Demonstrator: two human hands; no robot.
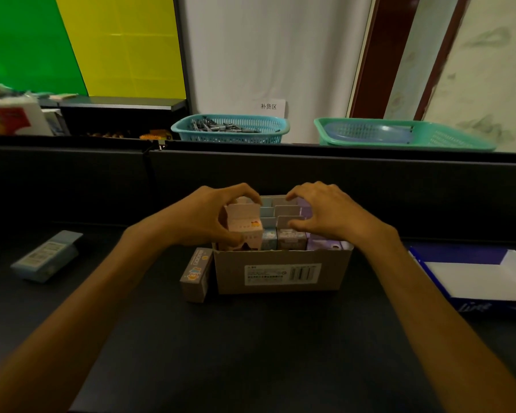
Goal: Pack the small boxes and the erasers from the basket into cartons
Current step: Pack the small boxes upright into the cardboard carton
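Left hand [212, 217] grip closed on pink box [245, 226]; right hand [325, 213] touching carton [280, 272] boxes.

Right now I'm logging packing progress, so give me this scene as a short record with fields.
carton: open cardboard carton on the black table, nearly full of upright small boxes
left hand: left hand grips a pink box at the carton's left end
right hand: right hand rests on the packed boxes, pinching their tops
outside carton: grey small box stands against its left side
far ledge: teal basket holding pens
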